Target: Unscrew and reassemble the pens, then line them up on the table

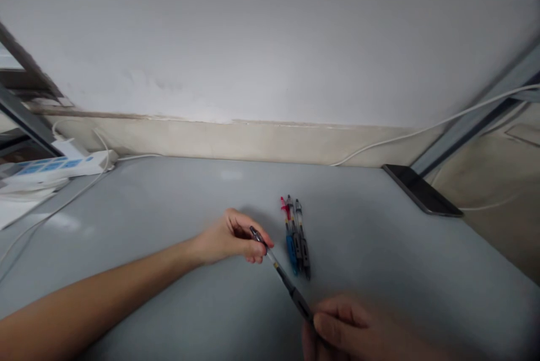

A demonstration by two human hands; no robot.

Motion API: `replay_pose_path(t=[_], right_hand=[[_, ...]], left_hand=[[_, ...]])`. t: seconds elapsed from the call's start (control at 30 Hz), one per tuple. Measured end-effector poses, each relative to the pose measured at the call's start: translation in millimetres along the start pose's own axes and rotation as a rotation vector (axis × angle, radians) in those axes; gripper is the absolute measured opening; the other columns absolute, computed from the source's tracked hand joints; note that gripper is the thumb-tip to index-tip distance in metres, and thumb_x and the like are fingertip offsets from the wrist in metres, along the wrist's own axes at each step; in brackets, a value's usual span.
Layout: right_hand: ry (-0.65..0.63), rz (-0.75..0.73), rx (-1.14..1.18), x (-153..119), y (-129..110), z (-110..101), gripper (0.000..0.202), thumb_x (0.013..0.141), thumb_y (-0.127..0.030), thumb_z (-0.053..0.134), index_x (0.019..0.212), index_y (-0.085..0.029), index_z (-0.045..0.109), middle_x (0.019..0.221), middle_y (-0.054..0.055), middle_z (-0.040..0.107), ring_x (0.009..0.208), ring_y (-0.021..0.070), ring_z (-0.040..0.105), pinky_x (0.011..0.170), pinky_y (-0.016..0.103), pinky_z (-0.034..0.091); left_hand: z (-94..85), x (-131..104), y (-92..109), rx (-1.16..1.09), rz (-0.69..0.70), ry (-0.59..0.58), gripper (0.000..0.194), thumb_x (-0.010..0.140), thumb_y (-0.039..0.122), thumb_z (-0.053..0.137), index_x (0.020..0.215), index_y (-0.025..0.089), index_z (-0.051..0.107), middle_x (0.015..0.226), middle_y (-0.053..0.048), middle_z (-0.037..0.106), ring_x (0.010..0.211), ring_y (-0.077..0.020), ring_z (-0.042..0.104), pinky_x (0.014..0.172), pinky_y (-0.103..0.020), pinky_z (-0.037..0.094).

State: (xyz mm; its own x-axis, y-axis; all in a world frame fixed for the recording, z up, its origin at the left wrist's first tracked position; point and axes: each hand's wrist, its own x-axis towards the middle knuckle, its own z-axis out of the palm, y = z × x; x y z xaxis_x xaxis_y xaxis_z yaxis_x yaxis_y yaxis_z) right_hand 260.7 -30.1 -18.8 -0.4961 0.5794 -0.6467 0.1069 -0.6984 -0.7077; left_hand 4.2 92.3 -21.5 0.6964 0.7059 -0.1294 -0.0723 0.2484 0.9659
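Note:
A dark-gripped pen with a clear barrel (283, 275) slants between my two hands. My left hand (240, 237) pinches its upper end between thumb and fingers. Around its lower end my right hand (348, 327) is closed, somewhat blurred, and the tip is hidden there. Just beyond lie several pens side by side on the grey table (177, 192): a blue-gripped pen with a red top (291, 248), and two dark-gripped pens, one in the middle (296, 243) and one on the right (304, 251).
A white power strip (90, 163) with cables sits at the back left, papers (21, 203) near it. A dark tablet or phone (422, 189) lies at the right edge. Behind the table stands a wall, with a white cable at the right.

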Motion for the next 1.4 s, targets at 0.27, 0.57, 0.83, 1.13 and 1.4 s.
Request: replay_pose_path(t=[0.27, 0.57, 0.83, 1.13, 1.4], right_hand=[[0.025, -0.055, -0.004, -2, 0, -1, 0.049, 0.087, -0.065, 0.072, 0.082, -0.016, 0.077, 0.066, -0.001, 0.066, 0.056, 0.0089, 0.053, 0.048, 0.017, 0.033], [-0.07, -0.03, 0.115, 0, -5, -1, 0.056, 0.081, -0.069, 0.073, 0.079, -0.013, 0.074, 0.061, -0.001, 0.063, 0.052, 0.0071, 0.052, 0.045, 0.015, 0.031], [-0.058, -0.024, 0.082, 3, -5, 1, 0.062, 0.076, -0.077, 0.072, 0.077, -0.015, 0.072, 0.053, -0.003, 0.063, 0.046, 0.007, 0.051, 0.041, 0.016, 0.029], [0.038, -0.004, -0.082, 7, -14, 0, 0.045, 0.066, -0.06, 0.085, 0.066, -0.019, 0.065, 0.05, -0.002, 0.067, 0.04, 0.0088, 0.052, 0.037, 0.018, 0.034], [0.01, -0.049, -0.079, 6, -12, 3, 0.055, 0.061, -0.066, 0.087, 0.074, -0.021, 0.06, 0.065, -0.001, 0.071, 0.052, 0.009, 0.056, 0.045, 0.018, 0.036]], left_hand=[[1.2, 0, 0, -0.042, 0.002, -0.003, 0.037, 0.062, 0.042, 0.097, 0.08, 0.013, 0.083, 0.057, -0.001, 0.074, 0.049, -0.0091, 0.064, 0.05, -0.017, 0.052], [0.2, 1, -2, -0.106, 0.052, -0.026, 0.043, 0.063, 0.044, 0.096, 0.092, 0.015, 0.084, 0.062, -0.005, 0.076, 0.054, -0.0127, 0.068, 0.057, -0.021, 0.055], [6.0, 1, -3, -0.158, 0.102, 0.02, 0.037, 0.072, 0.049, 0.09, 0.084, 0.015, 0.084, 0.056, -0.004, 0.073, 0.046, -0.0076, 0.061, 0.048, -0.015, 0.048], [9.9, -1, -8, -0.158, 0.102, 0.044, 0.035, 0.075, 0.047, 0.088, 0.083, 0.014, 0.084, 0.058, -0.006, 0.075, 0.045, -0.0085, 0.062, 0.047, -0.016, 0.049], [10.2, 2, -9, -0.152, 0.099, 0.062, 0.041, 0.072, 0.053, 0.088, 0.082, 0.013, 0.082, 0.059, -0.005, 0.075, 0.049, -0.01, 0.064, 0.051, -0.018, 0.05]])
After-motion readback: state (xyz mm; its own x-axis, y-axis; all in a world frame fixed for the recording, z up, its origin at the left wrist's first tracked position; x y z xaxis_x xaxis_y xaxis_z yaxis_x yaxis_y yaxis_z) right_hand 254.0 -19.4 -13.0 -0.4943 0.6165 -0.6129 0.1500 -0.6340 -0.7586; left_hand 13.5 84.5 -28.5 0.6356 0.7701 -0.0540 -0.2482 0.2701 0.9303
